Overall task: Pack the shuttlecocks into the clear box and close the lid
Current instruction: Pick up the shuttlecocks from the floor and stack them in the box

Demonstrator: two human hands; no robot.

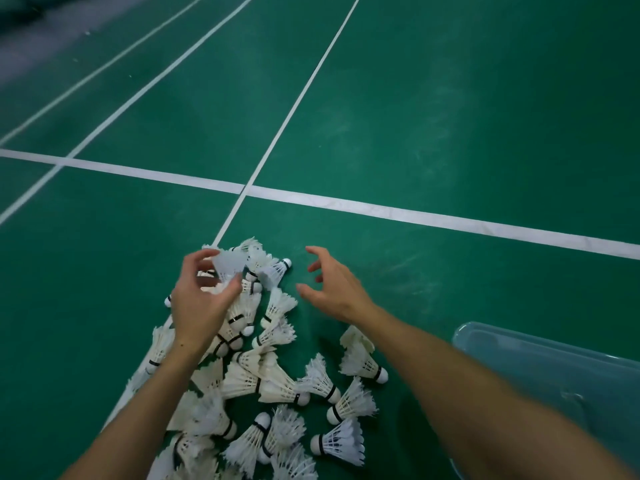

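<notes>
Green court floor point(450, 116), white lines crossing. Clear box point(554, 375) at floor's right edge, lid unseen. Shuttlecock pile point(263, 375) near bottom centre. Left hand point(201, 299) pinching one shuttlecock point(228, 265) above pile. Right hand point(332, 285) spread, loosely curled, empty.

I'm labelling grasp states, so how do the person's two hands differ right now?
The left hand pinches a white feather shuttlecock lifted above the pile; the right hand holds nothing, fingers spread and loosely curled. The left hand is over the pile of white shuttlecocks; the right is over bare green court floor beside it. Both are bare and reach forward.
</notes>
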